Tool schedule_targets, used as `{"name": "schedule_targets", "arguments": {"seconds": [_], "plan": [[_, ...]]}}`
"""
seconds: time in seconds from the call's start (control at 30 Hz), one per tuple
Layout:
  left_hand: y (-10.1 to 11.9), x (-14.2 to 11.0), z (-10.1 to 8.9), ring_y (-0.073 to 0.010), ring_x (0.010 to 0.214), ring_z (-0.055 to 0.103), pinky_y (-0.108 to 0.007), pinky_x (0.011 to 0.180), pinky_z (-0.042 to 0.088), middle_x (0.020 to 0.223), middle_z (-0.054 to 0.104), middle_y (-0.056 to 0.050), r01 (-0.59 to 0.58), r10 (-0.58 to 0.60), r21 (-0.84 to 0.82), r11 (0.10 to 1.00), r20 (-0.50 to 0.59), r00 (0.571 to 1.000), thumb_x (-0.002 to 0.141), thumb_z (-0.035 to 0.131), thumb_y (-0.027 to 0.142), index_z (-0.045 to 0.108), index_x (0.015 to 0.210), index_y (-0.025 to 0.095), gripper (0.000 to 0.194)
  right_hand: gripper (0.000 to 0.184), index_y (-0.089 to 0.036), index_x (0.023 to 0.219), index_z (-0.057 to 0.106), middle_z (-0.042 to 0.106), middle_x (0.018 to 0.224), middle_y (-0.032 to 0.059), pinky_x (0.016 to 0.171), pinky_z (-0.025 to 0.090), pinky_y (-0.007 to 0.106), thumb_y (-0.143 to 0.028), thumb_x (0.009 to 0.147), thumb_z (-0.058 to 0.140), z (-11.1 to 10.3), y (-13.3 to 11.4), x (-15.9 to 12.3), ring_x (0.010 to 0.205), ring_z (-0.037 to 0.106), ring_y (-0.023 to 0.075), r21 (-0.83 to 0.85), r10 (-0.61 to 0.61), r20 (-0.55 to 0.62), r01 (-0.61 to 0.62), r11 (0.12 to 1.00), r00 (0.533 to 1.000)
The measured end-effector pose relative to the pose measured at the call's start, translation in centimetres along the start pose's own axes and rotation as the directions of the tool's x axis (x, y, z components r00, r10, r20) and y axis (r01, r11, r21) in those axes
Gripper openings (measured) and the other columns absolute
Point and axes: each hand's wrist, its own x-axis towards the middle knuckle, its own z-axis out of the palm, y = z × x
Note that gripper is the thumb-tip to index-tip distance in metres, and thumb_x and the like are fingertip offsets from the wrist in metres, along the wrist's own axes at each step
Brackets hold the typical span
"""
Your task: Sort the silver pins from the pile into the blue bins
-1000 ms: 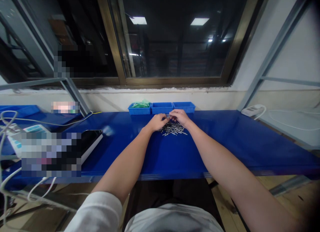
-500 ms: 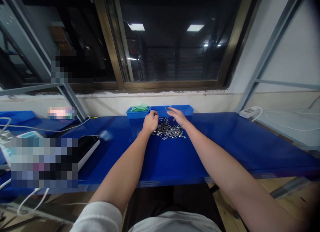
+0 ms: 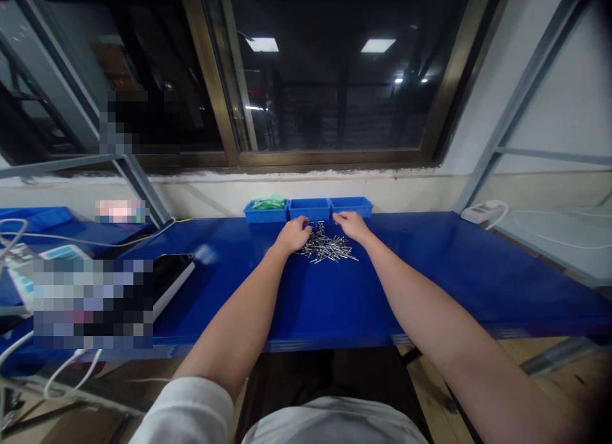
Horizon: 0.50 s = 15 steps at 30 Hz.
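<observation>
A pile of thin, shiny metal pins lies on the blue tabletop. My left hand rests at the pile's left edge, its fingers bent together; whatever they hold is too small to name. Right of the pile's back end, my right hand hovers with thumb and fingers pinched, close in front of the right blue bin. What that pinch holds, if anything, cannot be made out. The middle blue bin stands behind the pile. Beside it is the left blue bin, with green plastic packaging in it.
A dark-topped device with a white side stands on the left of the blue table, near a small clear plastic piece. A power strip sits at the far right. Metal frame posts rise on both sides.
My right hand has drawn back and down from the bins, and its spread fingers have closed into a pinch. My left hand has shifted slightly right, onto the pile's edge.
</observation>
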Motion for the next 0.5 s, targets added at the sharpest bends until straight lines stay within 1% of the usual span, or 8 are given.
{"name": "schedule_targets", "arguments": {"seconds": [0.07,0.1,0.17,0.23,0.3,0.37,0.5], "plan": [[0.03,-0.06,0.05,-0.0189,0.099,0.056,-0.027,0.087,0.041,0.106,0.062,-0.007,-0.014,0.013,0.027,1.0,0.019,1.0,0.079,0.044,0.027,0.056,0.107,0.017,0.032,0.021,-0.018,0.076,0.069,0.069,0.083,0.0047,0.074,0.04,0.024,-0.032,0.073,0.053,-0.16,-0.01,-0.05,0.083,0.06,0.018,-0.129,0.003,0.036,0.001,0.992,0.999],[0.07,-0.07,0.04,-0.0188,0.099,0.056,-0.026,0.088,0.041,0.107,0.062,-0.007,-0.015,0.014,0.039,0.999,0.025,1.0,0.079,0.044,0.027,0.056,0.107,0.017,0.032,0.017,-0.018,0.073,0.069,0.069,0.081,0.0045,0.072,0.041,0.023,-0.028,0.07,0.056,-0.26,0.02,-0.05,0.082,0.061,0.0182,-0.179,0.022,0.064,-0.01,0.984,0.998],[0.15,-0.09,0.0,-0.0185,0.1,0.056,-0.026,0.088,0.04,0.108,0.061,-0.007,-0.017,0.015,0.059,0.998,0.036,0.999,0.079,0.044,0.026,0.057,0.107,0.017,0.032,0.014,-0.018,0.071,0.069,0.069,0.078,0.0054,0.068,0.042,0.023,-0.027,0.065,0.06,-0.47,0.16,-0.01,0.079,0.061,0.0192,-0.268,0.087,0.12,-0.052,0.962,0.989],[0.26,-0.09,-0.05,-0.0184,0.1,0.055,-0.026,0.089,0.04,0.109,0.061,-0.007,-0.019,0.016,0.073,0.997,0.044,0.999,0.079,0.044,0.026,0.057,0.107,0.017,0.032,0.017,-0.017,0.07,0.069,0.068,0.076,0.0074,0.064,0.042,0.024,-0.031,0.062,0.062,-0.57,0.34,0.07,0.074,0.062,0.02,-0.341,0.159,0.138,-0.104,0.934,0.977],[0.33,-0.09,-0.08,-0.0185,0.101,0.055,-0.026,0.089,0.04,0.109,0.061,-0.006,-0.024,0.02,0.083,0.996,0.052,0.998,0.079,0.044,0.026,0.058,0.106,0.017,0.032,0.022,-0.016,0.071,0.069,0.067,0.077,0.0092,0.063,0.043,0.024,-0.035,0.061,0.063,-0.52,0.47,0.14,0.072,0.062,0.0202,-0.387,0.207,0.125,-0.144,0.911,0.97],[0.35,-0.09,-0.08,-0.0194,0.101,0.055,-0.027,0.09,0.04,0.109,0.061,-0.007,-0.035,0.029,0.089,0.995,0.06,0.998,0.078,0.044,0.026,0.059,0.106,0.017,0.032,0.025,-0.015,0.071,0.068,0.067,0.077,0.0097,0.063,0.043,0.024,-0.037,0.06,0.064,-0.34,0.5,0.14,0.073,0.062,0.0201,-0.403,0.223,0.133,-0.153,0.902,0.966],[0.29,-0.14,-0.02,-0.0213,0.1,0.056,-0.029,0.089,0.041,0.108,0.061,-0.008,-0.066,0.061,0.085,0.994,0.062,0.996,0.078,0.044,0.026,0.059,0.104,0.016,0.032,0.032,-0.015,0.073,0.067,0.066,0.08,0.0112,0.067,0.044,0.027,-0.044,0.061,0.062,0.14,0.22,-0.16,0.077,0.061,0.0215,-0.412,0.218,0.157,-0.137,0.901,0.963]]}}
